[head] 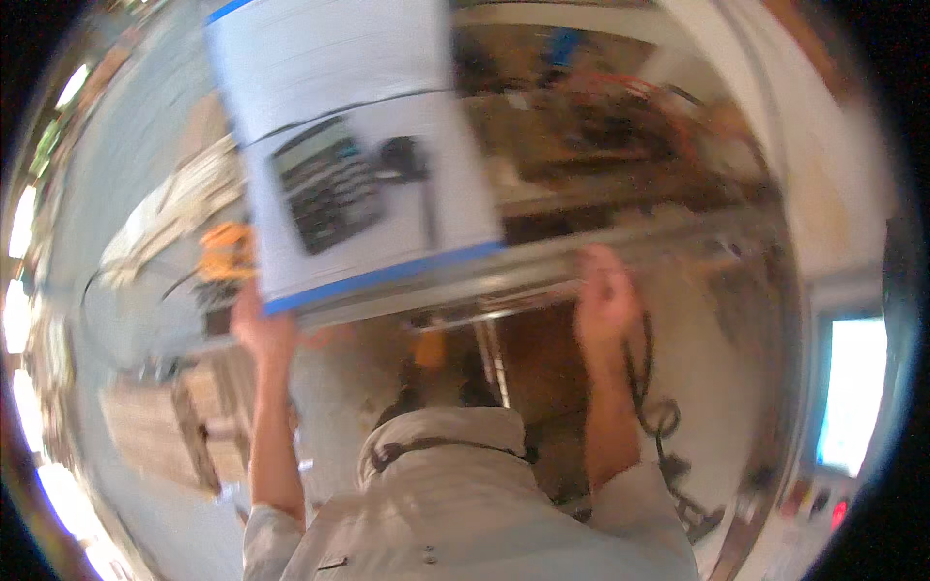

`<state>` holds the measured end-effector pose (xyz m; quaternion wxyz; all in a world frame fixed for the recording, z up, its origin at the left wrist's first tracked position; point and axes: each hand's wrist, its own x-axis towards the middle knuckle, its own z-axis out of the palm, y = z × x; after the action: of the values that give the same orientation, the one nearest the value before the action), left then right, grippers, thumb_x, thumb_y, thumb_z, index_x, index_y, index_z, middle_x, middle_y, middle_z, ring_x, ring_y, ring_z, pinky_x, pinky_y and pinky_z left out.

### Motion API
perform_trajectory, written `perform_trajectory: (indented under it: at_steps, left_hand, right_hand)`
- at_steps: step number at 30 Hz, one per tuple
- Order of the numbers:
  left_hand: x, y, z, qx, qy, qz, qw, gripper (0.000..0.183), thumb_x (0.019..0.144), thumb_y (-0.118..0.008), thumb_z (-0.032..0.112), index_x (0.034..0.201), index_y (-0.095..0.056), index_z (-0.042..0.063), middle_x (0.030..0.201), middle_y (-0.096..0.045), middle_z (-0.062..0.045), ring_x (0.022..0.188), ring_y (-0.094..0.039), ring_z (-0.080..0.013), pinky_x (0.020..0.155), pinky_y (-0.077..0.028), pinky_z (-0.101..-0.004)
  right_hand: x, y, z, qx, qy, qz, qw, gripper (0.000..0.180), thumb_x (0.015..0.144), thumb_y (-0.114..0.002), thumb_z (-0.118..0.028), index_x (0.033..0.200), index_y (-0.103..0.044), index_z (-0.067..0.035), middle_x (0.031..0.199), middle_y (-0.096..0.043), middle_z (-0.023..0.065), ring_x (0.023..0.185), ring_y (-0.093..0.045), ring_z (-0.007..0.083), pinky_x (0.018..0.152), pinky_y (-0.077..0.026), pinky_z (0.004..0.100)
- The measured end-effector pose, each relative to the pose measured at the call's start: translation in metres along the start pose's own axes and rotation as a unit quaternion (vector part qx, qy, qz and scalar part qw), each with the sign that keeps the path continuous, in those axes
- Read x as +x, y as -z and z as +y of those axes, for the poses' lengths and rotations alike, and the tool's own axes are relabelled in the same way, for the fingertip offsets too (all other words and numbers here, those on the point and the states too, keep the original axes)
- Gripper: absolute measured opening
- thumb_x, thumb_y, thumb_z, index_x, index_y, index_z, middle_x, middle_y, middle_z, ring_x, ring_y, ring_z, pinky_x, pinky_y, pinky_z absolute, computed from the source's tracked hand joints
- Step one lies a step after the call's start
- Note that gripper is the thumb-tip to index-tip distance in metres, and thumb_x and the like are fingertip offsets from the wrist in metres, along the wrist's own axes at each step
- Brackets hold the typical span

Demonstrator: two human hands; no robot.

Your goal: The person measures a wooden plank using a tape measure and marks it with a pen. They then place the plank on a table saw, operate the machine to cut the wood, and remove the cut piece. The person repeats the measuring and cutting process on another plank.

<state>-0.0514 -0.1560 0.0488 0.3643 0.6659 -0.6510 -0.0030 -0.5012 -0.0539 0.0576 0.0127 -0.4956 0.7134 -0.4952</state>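
A white box (pixel 378 203) with blue edges, bearing a printed picture of a dark keypad device, is tilted above the cluttered workbench (pixel 654 229). My left hand (pixel 263 323) grips its lower left corner. A dark line crosses the box's face; whether it is a fold or a gap I cannot tell. To the right of the box, apart from it, is my right hand (pixel 607 298), near the bench's front edge. Blur hides how its fingers are set and whether they hold anything.
An orange object (pixel 225 250) sits left of the box, by pale sheeting or sacking (pixel 182 196). Brown cardboard boxes (pixel 156 428) stand at lower left. A dark cable (pixel 665 421) hangs at right. Red cord (pixel 654 91) and a blue item (pixel 563 47) lie among the clutter behind.
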Motion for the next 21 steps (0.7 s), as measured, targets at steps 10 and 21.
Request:
perform_trajectory:
  at_steps: [10, 21]
  left_hand:
    - [0.008, -0.002, 0.003, -0.011, -0.125, 0.059, 0.99, 0.028, 0.055, -0.073, 0.014, 0.08, -0.061, 0.009, 0.075, -0.066, -0.012, 0.085, -0.068, -0.0362, 0.08, -0.055, -0.0467]
    - [0.003, 0.001, -0.007, -0.059, -0.099, 0.054, 0.992, 0.018, 0.068, -0.073, 0.017, 0.078, -0.06, 0.008, 0.077, -0.065, -0.01, 0.083, -0.067, -0.0334, 0.08, -0.053, -0.0463]
  right_hand:
    - [0.046, -0.038, 0.077, -0.169, 0.053, -0.05, 0.983, 0.038, 0.109, -0.055, -0.037, 0.131, -0.072, -0.011, 0.121, -0.076, 0.0125, 0.1, -0.074, 0.0236, 0.084, -0.059, 0.0342]
    - [0.048, -0.04, 0.044, -0.175, 0.089, -0.083, 0.977, 0.039, 0.113, -0.047, -0.032, 0.14, -0.065, -0.011, 0.138, -0.065, 0.0183, 0.111, -0.07, 0.0351, 0.095, -0.059, 0.0488]
